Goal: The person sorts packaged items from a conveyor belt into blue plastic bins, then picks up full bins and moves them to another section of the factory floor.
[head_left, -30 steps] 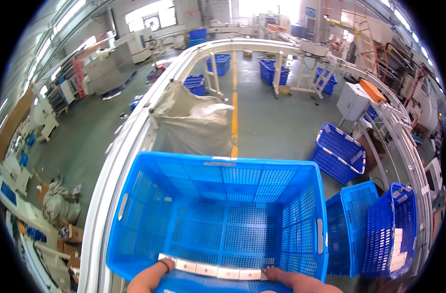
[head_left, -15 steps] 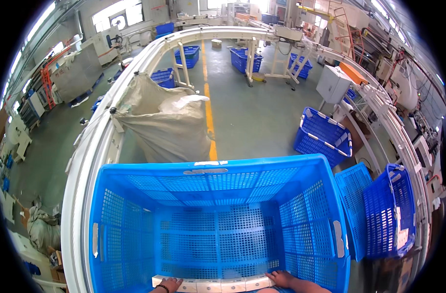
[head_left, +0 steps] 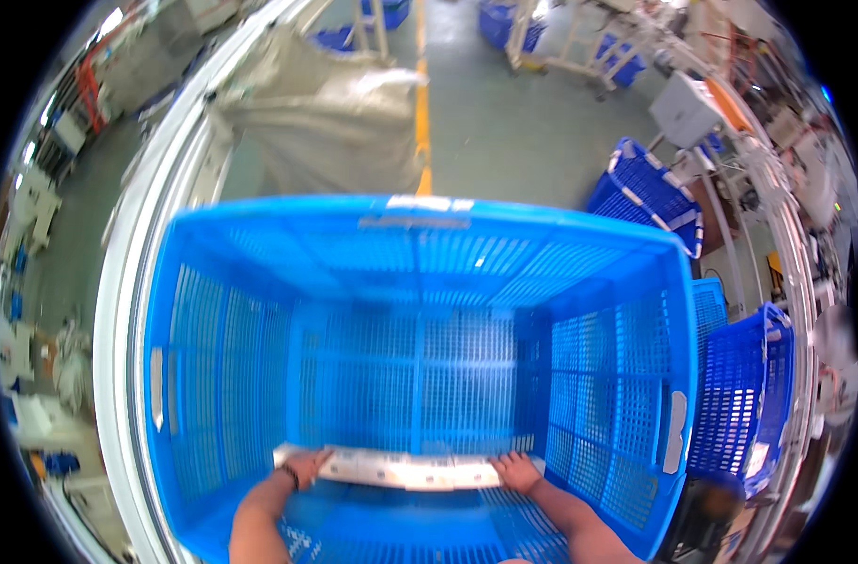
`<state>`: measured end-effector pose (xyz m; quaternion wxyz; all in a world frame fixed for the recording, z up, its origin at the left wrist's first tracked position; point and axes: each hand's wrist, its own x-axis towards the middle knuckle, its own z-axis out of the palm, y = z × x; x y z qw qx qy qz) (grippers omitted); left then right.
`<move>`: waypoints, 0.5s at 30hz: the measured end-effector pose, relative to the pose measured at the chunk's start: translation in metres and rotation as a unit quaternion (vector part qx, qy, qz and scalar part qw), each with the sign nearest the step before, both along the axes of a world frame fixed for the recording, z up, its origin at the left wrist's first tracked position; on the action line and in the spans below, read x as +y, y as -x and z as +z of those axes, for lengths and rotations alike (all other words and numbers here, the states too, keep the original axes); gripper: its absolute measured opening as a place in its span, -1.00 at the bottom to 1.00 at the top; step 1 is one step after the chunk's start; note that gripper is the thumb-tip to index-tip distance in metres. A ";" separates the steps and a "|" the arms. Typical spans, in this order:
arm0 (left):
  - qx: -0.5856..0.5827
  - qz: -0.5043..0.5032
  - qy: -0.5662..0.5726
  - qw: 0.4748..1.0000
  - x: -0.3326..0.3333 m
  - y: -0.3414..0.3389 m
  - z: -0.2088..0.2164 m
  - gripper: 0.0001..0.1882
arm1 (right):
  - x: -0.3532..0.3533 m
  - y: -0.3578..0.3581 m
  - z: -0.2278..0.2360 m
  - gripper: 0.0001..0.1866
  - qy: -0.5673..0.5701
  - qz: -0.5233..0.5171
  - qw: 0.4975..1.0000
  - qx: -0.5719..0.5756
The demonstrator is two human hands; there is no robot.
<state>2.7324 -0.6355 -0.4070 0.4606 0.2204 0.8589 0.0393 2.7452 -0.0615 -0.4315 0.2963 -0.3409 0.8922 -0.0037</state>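
Note:
My left hand (head_left: pixel 304 466) and my right hand (head_left: pixel 517 472) grip opposite ends of a row of small white packs (head_left: pixel 401 470), squeezed together end to end. Round dark marks dot the side of the row facing me. Both arms reach down inside a large blue plastic crate (head_left: pixel 561 217) with perforated walls, and the row lies crosswise near its front wall. Fingers of both hands bend over the top of the end packs. Whether the row touches the crate's mesh bottom, I cannot tell.
A white rail (head_left: pixel 119 310) curves along the left. Beyond the crate hangs a big beige sack (head_left: pixel 326 122). Darker blue baskets stand on the right, one tilted basket (head_left: pixel 645 193) farther off and one upright basket (head_left: pixel 734 395) close by. A yellow line (head_left: pixel 423 122) runs along the floor.
My view has tipped downward, showing more of the crate's inside. Both hands, still on the row of white packs, have moved farther into the crate, away from me.

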 end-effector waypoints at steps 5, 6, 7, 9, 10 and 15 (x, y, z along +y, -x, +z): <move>0.079 -0.059 0.052 0.994 -0.012 0.004 -0.014 -0.22 | -0.008 -0.011 -0.002 0.03 0.023 -0.033 0.997 0.070; 0.080 -0.058 0.035 0.995 -0.014 0.000 -0.015 -0.23 | -0.009 -0.008 0.002 0.04 0.008 -0.024 0.998 0.056; 0.010 -0.056 0.049 0.997 -0.016 0.005 -0.020 -0.29 | -0.010 -0.007 -0.001 0.03 0.019 -0.020 0.998 0.049; -0.010 -0.065 0.044 0.997 -0.010 0.011 -0.023 -0.33 | -0.006 -0.006 -0.004 0.00 0.035 -0.018 0.999 0.037; 0.006 -0.076 0.043 0.996 -0.010 0.015 -0.024 -0.35 | -0.004 -0.003 -0.007 0.00 0.031 -0.015 0.999 0.037; 0.147 -0.043 0.013 0.988 -0.003 0.016 -0.011 -0.50 | 0.014 -0.006 -0.017 0.01 0.036 -0.051 0.998 0.012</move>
